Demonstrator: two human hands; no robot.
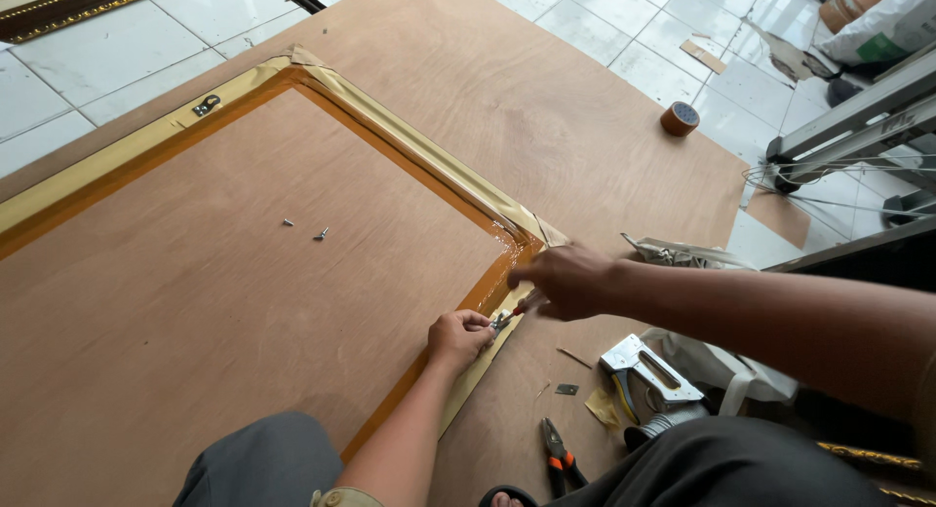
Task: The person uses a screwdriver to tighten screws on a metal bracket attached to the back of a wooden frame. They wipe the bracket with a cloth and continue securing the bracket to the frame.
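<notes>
The person knelt over the back of a large picture frame point(127, 154) lying face down on a plywood sheet point(546, 107) on the tiled floor. The frame's plywood backing was edged with brown tape, glossy at the corner in the middle right of the view.

Just below that corner, at lower centre, the left hand point(458, 338) was pinched with narrow fingers on a small metal hanger plate point(500, 321) set on the taped frame edge. The right hand point(568, 280), coming in from the right, was closed around a screwdriver point(520, 308) with a red handle, its tip down at the plate. The two hands were almost touching.

Two loose screws point(304, 228) lay on the backing, left of centre, well apart from the hands. A second hanger plate point(206, 105) sat on the frame edge at upper left.

At lower right, on the plywood sheet, lay a metal staple gun point(645, 369) and, nearer the bottom edge, pliers point(560, 456) with orange and black grips. A roll of brown tape point(680, 118) stood at upper right.
</notes>
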